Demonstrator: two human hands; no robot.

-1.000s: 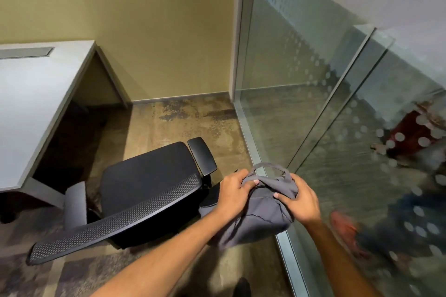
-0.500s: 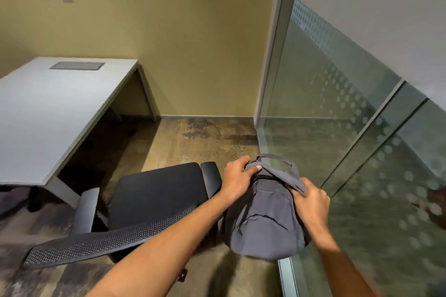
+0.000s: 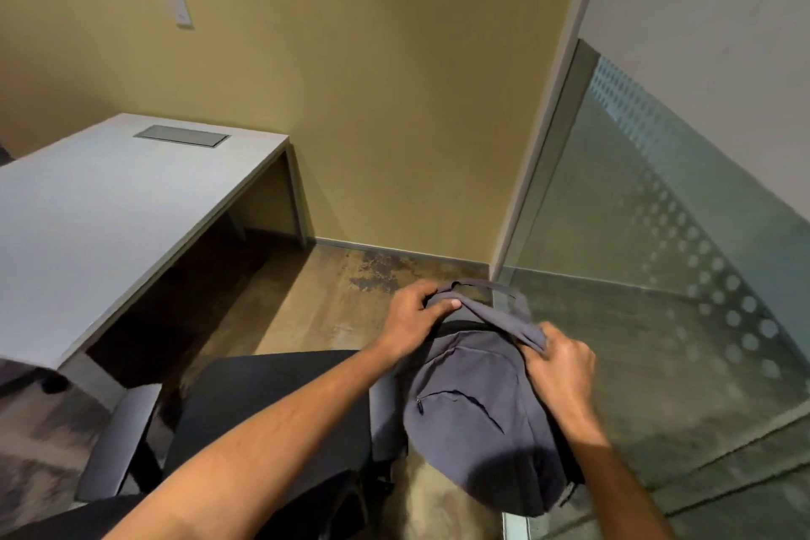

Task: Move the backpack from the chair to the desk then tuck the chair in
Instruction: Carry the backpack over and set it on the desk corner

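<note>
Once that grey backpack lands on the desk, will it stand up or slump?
Probably slump: the backpack hangs soft and creased from the left hand and right hand. It looks lightly filled, so likely light. The fabric bunches, so the grip seems secure.

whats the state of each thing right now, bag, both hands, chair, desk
backpack: lifted, hanging beside the chair, zips look closed
left hand: closed on the backpack's top
right hand: closed on the backpack's top fabric
chair: seat bare, not tucked in
desk: top bare, flap in it shut
</note>
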